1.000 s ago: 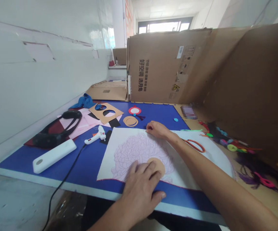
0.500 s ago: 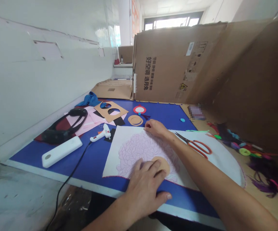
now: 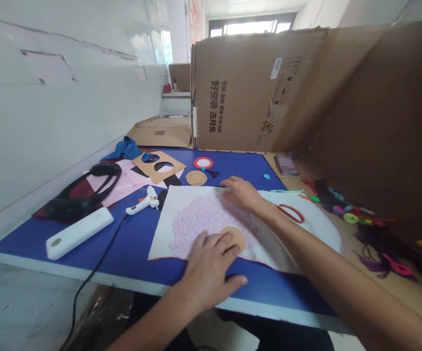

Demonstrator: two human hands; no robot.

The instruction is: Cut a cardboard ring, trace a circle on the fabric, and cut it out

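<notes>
1. A white sheet with a purple flower print (image 3: pixel 196 219) lies on the blue surface (image 3: pixel 130 258), near its front edge; whether it is paper or fabric I cannot tell.
2. A tan cardboard disc (image 3: pixel 240 237) lies on the sheet, over the lower right of the flower.
3. The left hand (image 3: pixel 213 265) is palm down at the sheet's front edge, fingers loosely spread, some fingertips on the disc and the thumb out to the side beyond the sheet.
4. The right hand (image 3: pixel 242 191) is at the sheet's far edge, fingers bent; whether they pinch that edge I cannot tell.
5. On the sheet's right part, an orange loop of scissors (image 3: pixel 301 216) shows beside the right forearm, which hides the rest.
6. Just beyond the sheet are stacked cardboard rounds (image 3: pixel 196 178), then a red-rimmed round piece with a white middle (image 3: pixel 203 163).
7. Left of the sheet lie a white glue gun (image 3: pixel 141 205) with a black cord and, farther out, a long white case (image 3: pixel 79 234).
8. Beyond the sheet's far left corner is a cardboard panel with two round holes (image 3: pixel 177 165).
</notes>
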